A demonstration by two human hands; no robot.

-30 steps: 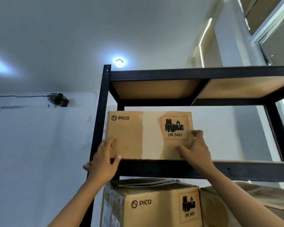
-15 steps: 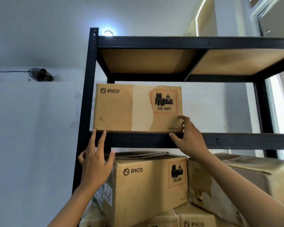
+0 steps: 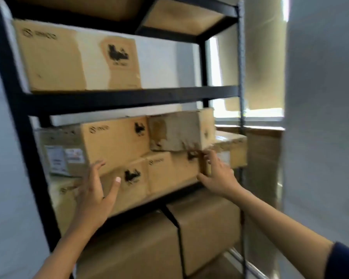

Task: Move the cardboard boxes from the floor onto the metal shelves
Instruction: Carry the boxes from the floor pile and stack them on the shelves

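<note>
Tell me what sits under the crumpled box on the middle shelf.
The crumpled box rests on a row of flatter cardboard boxes lying on the metal shelf. Whatever is behind it is hidden.

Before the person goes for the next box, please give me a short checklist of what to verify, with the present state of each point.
1. Top brown cardboard box sits fully on its black metal shelf beam: ok, no hand touches it.
2. Left hand holds nothing: ok, fingers spread in front of the lower stacked cardboard boxes.
3. Right hand holds nothing: ok, fingers straight near the stack's right end.
4. Worn crumpled cardboard box rests stable on the stack: cannot tell, the picture is blurred.
5. Free space beside the top box: ok, the shelf's right part is bare.
6. Boxes left on the floor: cannot tell, the floor is out of view.
</note>
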